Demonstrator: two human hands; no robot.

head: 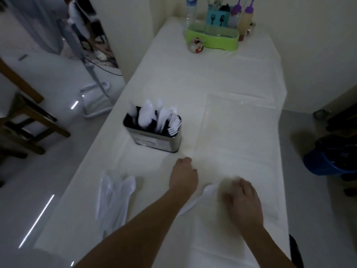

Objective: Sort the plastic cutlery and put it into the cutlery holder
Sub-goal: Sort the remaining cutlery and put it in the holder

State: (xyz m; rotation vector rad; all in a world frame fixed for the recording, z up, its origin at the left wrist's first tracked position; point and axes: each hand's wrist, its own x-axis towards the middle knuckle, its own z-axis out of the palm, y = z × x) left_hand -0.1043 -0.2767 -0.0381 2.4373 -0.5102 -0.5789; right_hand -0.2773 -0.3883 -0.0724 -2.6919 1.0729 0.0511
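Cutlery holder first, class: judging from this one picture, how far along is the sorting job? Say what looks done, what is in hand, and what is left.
Done: the cutlery holder already stands full of white spoons and forks. In hand: nothing is clearly gripped; the right hand reaches down beside a loose spoon, and the left hand hovers above the table. Left: that spoon and the pile of cutlery at the near left.

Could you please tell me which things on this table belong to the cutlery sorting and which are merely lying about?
Part of the job:
cutlery holder
loose spoon
pile of plastic cutlery
clear tray

Lying about:
green rack
water bottle
purple-capped bottles
blue bucket
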